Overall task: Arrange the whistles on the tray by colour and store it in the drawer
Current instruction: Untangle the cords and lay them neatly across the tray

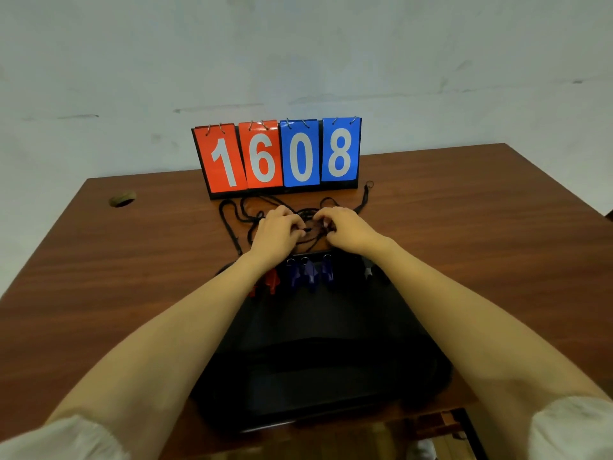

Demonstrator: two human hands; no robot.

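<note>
A black tray [318, 376] lies on the brown table in front of me. Along its far edge sit red whistles [271, 280], three blue whistles [310, 272] and a dark whistle [370, 270], partly hidden by my forearms. Their black lanyard cords [232, 224] lie tangled on the table beyond the tray. My left hand [277, 229] and my right hand [341, 225] are close together over the tangle, fingers curled and pinching the cords between them.
A flip scoreboard [282, 157] reading 16 in red and 08 in blue stands just behind the cords. A round cable hole [122, 198] is at the table's far left. The table's front edge [431, 423] runs just below the tray.
</note>
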